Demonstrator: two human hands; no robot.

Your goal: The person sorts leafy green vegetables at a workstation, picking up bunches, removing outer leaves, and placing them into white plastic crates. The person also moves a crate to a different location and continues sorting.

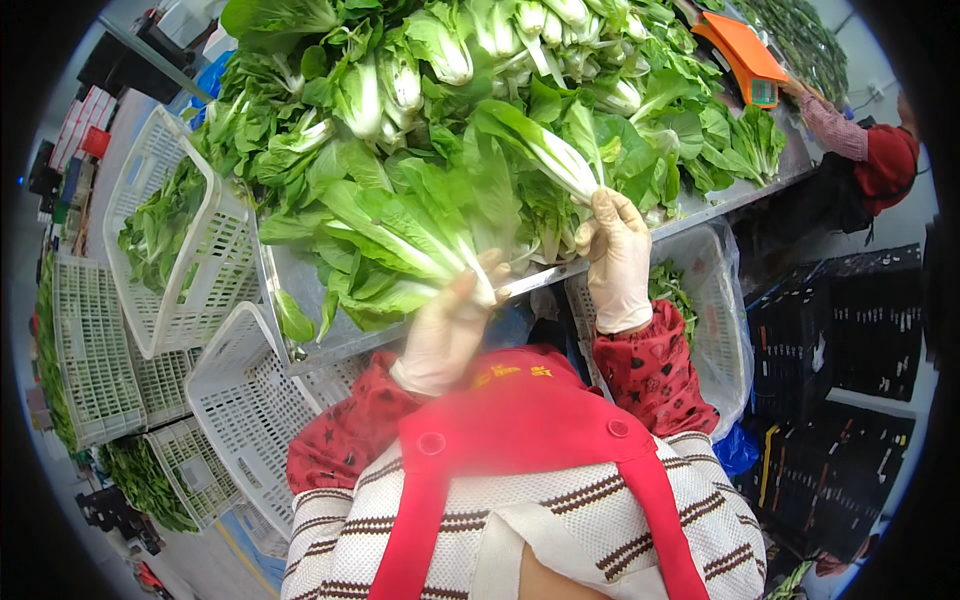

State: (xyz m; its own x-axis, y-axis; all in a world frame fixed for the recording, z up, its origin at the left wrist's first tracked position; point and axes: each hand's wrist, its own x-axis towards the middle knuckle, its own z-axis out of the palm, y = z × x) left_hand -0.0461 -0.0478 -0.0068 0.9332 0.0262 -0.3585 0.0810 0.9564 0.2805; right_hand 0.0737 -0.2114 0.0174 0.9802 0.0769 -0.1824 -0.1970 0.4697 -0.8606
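My left hand (450, 322), in a pale glove, is closed around the white stem ends of a bunch of leafy greens (397, 247), whose leaves fan out to the upper left over the metal table (337, 341). Between the fingertips of my gloved right hand (616, 247) is the base of a slender head of greens (562, 161), its leaves pointing up and left. Beyond both hands lies a large pile of leafy greens with thick white stems (364, 97), covering much of the tabletop. A loose leaf (292, 316) rests at the table's left corner.
White perforated crates (247, 390) stand left of the table; one crate (161, 225) holds greens. A plastic-lined bin (712, 300) is below the front edge at right. An orange scale (742, 52) sits at the far right, where another person's arm (832, 124) reaches. Black crates (825, 337) are stacked at right.
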